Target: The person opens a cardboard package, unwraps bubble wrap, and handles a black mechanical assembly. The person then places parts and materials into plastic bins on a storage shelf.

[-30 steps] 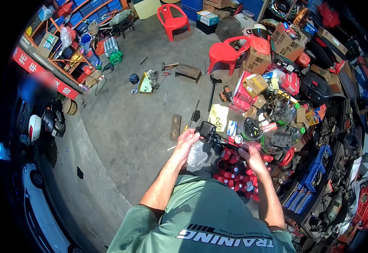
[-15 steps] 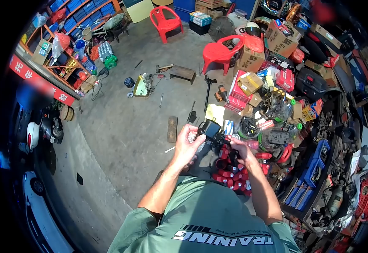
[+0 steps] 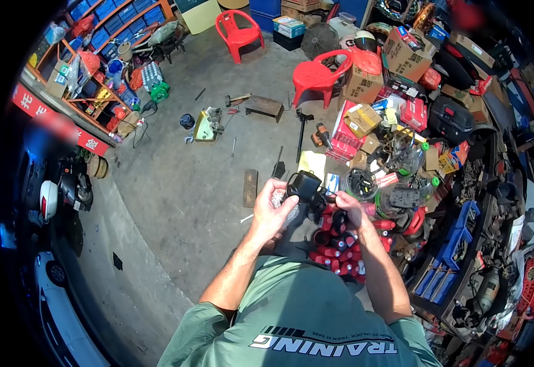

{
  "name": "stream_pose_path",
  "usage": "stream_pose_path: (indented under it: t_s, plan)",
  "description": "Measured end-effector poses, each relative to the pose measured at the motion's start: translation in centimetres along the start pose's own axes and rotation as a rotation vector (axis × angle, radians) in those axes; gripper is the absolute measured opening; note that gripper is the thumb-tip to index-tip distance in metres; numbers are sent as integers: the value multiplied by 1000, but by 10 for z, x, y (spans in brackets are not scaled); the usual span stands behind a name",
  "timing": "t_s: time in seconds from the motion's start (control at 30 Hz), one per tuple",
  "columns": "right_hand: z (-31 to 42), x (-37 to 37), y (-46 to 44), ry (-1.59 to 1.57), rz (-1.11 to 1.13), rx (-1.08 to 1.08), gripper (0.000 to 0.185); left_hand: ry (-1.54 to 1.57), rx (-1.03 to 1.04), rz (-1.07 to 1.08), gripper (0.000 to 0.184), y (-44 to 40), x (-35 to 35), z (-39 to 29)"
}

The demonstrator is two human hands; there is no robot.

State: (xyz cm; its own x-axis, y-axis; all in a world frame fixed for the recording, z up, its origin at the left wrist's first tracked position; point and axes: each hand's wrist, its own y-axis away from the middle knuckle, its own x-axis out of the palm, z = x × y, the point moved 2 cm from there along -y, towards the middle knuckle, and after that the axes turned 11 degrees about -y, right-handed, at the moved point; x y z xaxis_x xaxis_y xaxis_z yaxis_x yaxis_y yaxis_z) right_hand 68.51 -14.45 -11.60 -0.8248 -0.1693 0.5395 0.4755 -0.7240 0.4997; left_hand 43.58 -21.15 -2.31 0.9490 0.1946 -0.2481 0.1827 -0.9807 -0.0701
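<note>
My left hand (image 3: 272,209) is closed around the left side of a black boxy device (image 3: 304,185) with a flat, glossy face. Crinkled clear plastic (image 3: 278,198) shows by its fingers. Close by on the right, my right hand (image 3: 351,209) has its fingertips pinched on what looks like a thin black cord (image 3: 332,193) beside the device. Dark looped parts hang below that hand, partly hidden. Several red bottles (image 3: 340,252) stand under both hands.
Boxes, jugs and parts crowd the right side, with a cordless drill (image 3: 322,135) near them. A wooden block (image 3: 250,188), a low wooden stool (image 3: 264,107) and a green tray (image 3: 206,126) are on the concrete floor. Two red chairs (image 3: 319,77) stand farther back.
The device's face has tilted and looks darker. My right hand has shifted slightly, its fingers now pinched closer to the thin cord. My left hand keeps its hold.
</note>
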Motion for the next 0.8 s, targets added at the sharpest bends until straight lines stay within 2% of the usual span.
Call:
stream_pose_path:
  t_s: [0.17, 0.23, 0.47, 0.53, 0.67, 0.7, 0.77, 0.8]
  plan:
    - [5, -2, -8, -14, 65, -85, 22, 36, -32, -24, 25, -4, -6, 2]
    - [11, 4, -11, 93, 41, -190, 20, 46, -58, -47, 30, -5, -9, 3]
    - [22, 8, -15, 255, -52, -246, 22, 62, -52, -67, 38, -9, -15, 14]
    - [28, 16, -11, 341, -82, -278, 20, 140, -149, -54, 38, -10, -16, 21]
    - [40, 40, 5, 414, -226, -208, 22, 134, -151, -104, 38, -12, -17, 50]
    - [39, 40, 4, 413, -225, -208, 22, 207, -209, -98, 37, -10, -17, 52]
    - [39, 39, 2, 535, -177, -350, 21, 280, -268, -92, 37, -7, -16, 57]
    - [39, 40, 3, 534, -177, -349, 21, 298, -284, -99, 36, -6, -16, 61]
